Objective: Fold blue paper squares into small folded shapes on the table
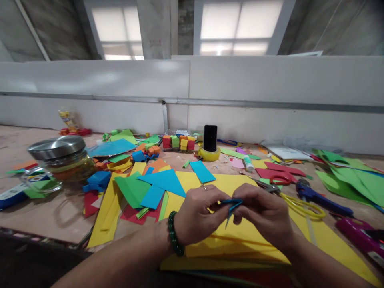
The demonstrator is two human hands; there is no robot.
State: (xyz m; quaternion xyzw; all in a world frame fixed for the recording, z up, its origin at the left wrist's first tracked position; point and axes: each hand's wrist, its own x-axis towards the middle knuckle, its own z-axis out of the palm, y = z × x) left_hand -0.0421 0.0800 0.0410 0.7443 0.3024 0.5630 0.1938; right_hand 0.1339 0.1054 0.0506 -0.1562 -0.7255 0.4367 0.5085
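Note:
Between my two hands is a small folded piece of blue paper (230, 208), raised above yellow sheets (222, 250). My left hand (201, 214), with a green bead bracelet at the wrist, pinches its left side. Thumb and fingers of my right hand (264, 214) are closed on its right end. One flap of the piece points downward; its inner folds are partly hidden by the fingers. Just left of my left hand lie cut blue sheets (165, 182) and a green sheet (132, 190). Beyond the hands is a blue rectangle of paper (202, 172).
At left stands a glass jar (67, 164) with a metal lid. Folded paper cubes (178, 143) and a phone (210, 138) in a yellow holder stand at the back. On the right lie yellow-handled scissors (303, 206), blue-handled pliers (324, 198) and a purple tool (360, 238).

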